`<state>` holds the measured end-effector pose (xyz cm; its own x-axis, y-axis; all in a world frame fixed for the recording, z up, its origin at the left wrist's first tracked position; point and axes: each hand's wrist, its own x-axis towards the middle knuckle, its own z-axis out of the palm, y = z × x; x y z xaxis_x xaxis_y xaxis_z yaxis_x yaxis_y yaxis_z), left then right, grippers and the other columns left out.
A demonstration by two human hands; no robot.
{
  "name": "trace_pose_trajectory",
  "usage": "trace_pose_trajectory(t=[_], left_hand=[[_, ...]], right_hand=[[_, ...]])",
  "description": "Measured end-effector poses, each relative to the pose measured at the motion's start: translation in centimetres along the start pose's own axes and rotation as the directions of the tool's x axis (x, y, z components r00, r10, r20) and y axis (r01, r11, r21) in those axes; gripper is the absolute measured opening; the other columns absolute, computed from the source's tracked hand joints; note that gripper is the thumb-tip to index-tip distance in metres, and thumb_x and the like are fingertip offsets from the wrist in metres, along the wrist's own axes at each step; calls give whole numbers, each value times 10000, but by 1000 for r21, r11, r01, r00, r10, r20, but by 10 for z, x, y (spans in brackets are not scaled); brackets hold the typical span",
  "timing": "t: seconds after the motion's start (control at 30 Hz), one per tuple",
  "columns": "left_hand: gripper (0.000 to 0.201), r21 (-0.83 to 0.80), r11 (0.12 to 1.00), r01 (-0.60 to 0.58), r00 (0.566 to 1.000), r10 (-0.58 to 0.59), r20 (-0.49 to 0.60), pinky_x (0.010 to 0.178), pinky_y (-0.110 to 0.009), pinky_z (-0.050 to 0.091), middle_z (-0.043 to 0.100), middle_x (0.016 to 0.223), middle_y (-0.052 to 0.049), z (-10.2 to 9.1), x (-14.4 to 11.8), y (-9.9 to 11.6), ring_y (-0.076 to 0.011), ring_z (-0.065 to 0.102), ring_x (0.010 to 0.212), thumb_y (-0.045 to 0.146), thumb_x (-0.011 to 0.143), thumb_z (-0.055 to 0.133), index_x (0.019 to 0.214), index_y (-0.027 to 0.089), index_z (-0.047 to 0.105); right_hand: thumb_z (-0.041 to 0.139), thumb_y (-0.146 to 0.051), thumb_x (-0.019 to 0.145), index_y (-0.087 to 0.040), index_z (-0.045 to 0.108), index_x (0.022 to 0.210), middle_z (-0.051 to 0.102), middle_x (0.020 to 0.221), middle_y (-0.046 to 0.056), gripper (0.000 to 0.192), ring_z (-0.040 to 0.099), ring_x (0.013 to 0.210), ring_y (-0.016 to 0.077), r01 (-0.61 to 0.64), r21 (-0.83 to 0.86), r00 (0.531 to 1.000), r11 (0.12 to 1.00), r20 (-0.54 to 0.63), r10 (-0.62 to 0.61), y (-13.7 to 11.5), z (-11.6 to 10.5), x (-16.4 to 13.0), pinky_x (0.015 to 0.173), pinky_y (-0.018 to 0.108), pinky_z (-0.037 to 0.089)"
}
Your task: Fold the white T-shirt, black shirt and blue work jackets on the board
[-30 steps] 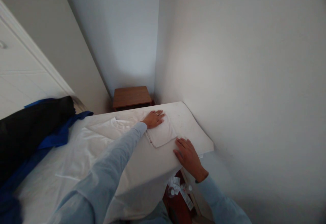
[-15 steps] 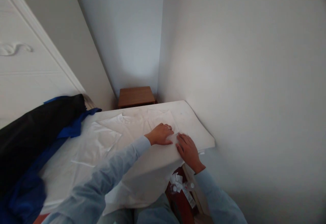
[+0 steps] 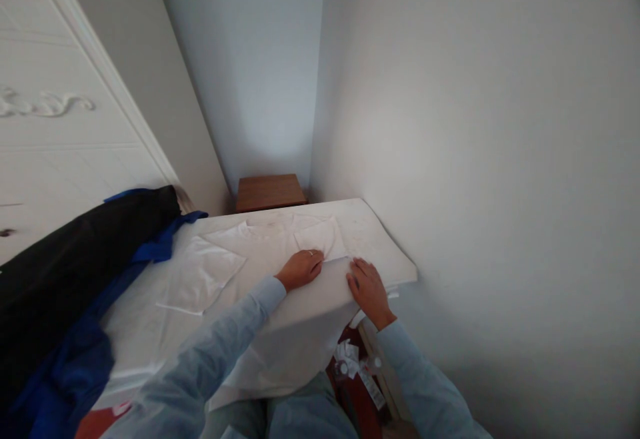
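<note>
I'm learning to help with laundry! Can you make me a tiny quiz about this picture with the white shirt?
1. True or false: both hands rest on the white T-shirt.
2. What lies at the left edge of the bed? A) black and blue fabric B) a red pillow C) a book
3. What wooden thing stands in the corner beyond the bed?

Key:
1. True: left hand and right hand press flat.
2. A, the black and blue fabric.
3. A small brown table.

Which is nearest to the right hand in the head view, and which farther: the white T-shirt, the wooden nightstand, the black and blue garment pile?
1. White T-shirt: under the right hand, touching it.
2. Wooden nightstand: beyond the bed, in the corner.
3. Black and blue garment pile: far left on the bed.
</note>
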<state>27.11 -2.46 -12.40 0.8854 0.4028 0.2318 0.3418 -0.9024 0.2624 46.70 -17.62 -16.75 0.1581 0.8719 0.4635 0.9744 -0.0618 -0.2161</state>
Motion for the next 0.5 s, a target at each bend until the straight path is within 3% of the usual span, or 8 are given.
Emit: trace_pose_trajectory(t=[0.1, 0.23, 0.33, 0.5], left_hand=[[314, -61, 994, -96, 994, 92, -59, 1072, -371, 434, 645, 1291, -123, 3, -8, -4, -228, 580, 1224, 318, 978, 433, 1205, 179, 600], [444, -39, 991, -130, 991, 128, -44, 1095, -428, 410, 612, 1351, -155, 1, -9, -8, -260, 545, 1283, 399, 965, 476, 1332, 156, 531], [381, 9, 986, -166, 986, 166, -10, 1081, -421, 416, 625, 1333, -147, -1, -5, -10, -255, 555, 1273, 407, 982, 452, 1240, 171, 605], [356, 69, 983, -172, 985, 172, 12, 970, -400, 480, 692, 1201, -123, -6, 0, -16, -240, 634, 1138, 357, 1017, 387, 1026, 174, 691]], right_hand=[[455, -270, 961, -112, 668, 1202, 606, 1355, 190, 359, 542, 1282, 304, -16, 3, 999, 1000, 40, 16, -1, -5, 4, 1115, 520, 399], [456, -267, 949, -107, 623, 1276, 531, 1442, 192, 401, 496, 1339, 289, 10, 41, 997, 999, 77, -14, -3, -13, 17, 1128, 483, 407], [461, -266, 945, -108, 485, 1434, 489, 1490, 172, 514, 423, 1406, 274, 96, 65, 987, 993, 125, -103, -5, -15, 26, 1172, 491, 352], [461, -311, 971, -105, 531, 1399, 519, 1464, 185, 479, 450, 1391, 292, 148, 59, 960, 987, 232, -158, 0, -7, 26, 1152, 512, 376]])
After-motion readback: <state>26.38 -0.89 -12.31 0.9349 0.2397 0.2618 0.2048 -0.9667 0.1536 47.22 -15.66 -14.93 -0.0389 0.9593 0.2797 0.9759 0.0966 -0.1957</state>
